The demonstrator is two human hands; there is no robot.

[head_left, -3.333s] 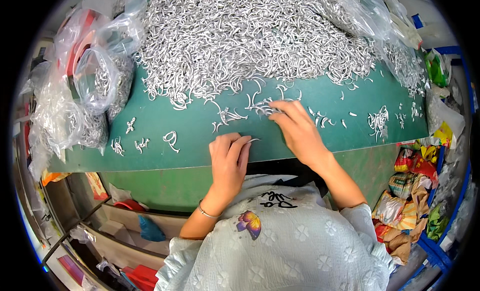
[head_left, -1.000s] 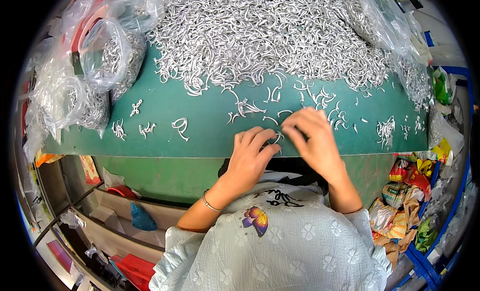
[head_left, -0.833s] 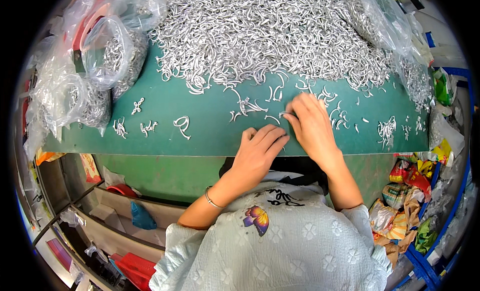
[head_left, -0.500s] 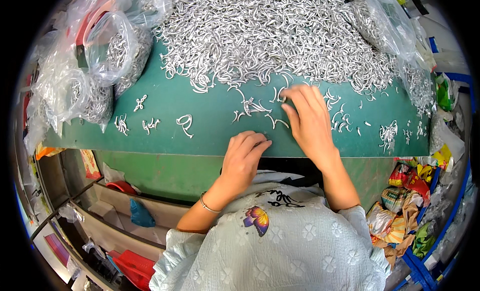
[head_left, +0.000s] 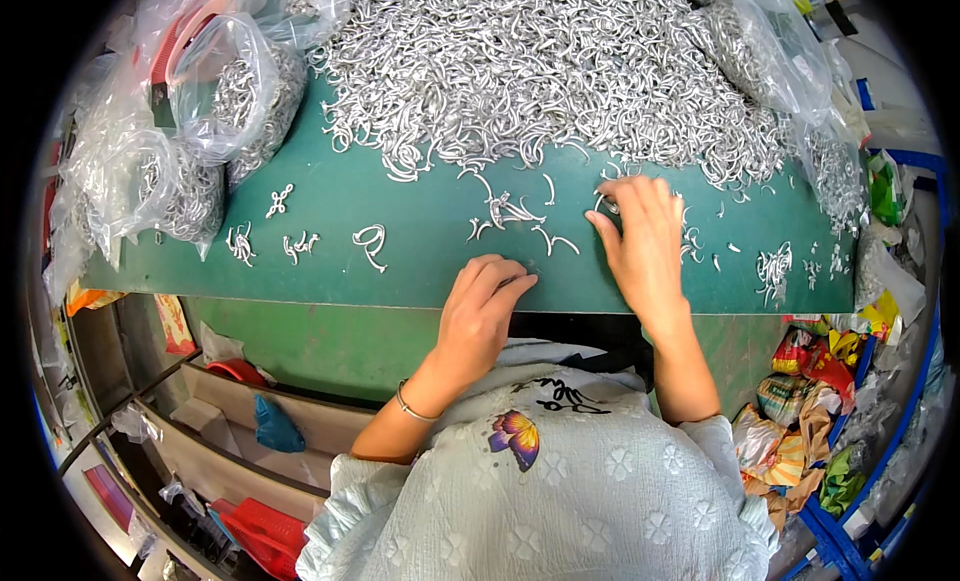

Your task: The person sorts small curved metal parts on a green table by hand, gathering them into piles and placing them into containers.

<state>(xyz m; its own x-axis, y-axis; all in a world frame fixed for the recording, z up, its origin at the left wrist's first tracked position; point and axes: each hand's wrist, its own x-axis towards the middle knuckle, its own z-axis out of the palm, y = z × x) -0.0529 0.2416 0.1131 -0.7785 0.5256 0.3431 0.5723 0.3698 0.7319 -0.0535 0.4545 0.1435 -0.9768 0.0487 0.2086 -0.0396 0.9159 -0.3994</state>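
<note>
A large heap of small curved silver metal pieces [head_left: 560, 71] covers the far part of the green table [head_left: 330, 196]. Near the table's front edge, my left hand [head_left: 482, 306] has its fingers curled together; whatever they pinch is too hidden to make out. My right hand [head_left: 645, 241] is just in front of the heap, thumb and fingers closing round a curved silver piece [head_left: 602, 201] at their tips. Between the hands lies a loose cluster of curved pieces [head_left: 505, 211], with a V-shaped pair [head_left: 555, 241] nearer to me.
Clear plastic bags of silver pieces [head_left: 255, 101] stand at the far left, beside a pink-red basket rim [head_left: 185, 31]. Another filled bag [head_left: 790, 61] is at the far right. Small groups [head_left: 298, 246] lie along the left front, another group [head_left: 773, 269] at the right.
My right hand has moved right, away from the middle cluster, and a curved piece now shows at its fingertips. My left hand has barely shifted.
</note>
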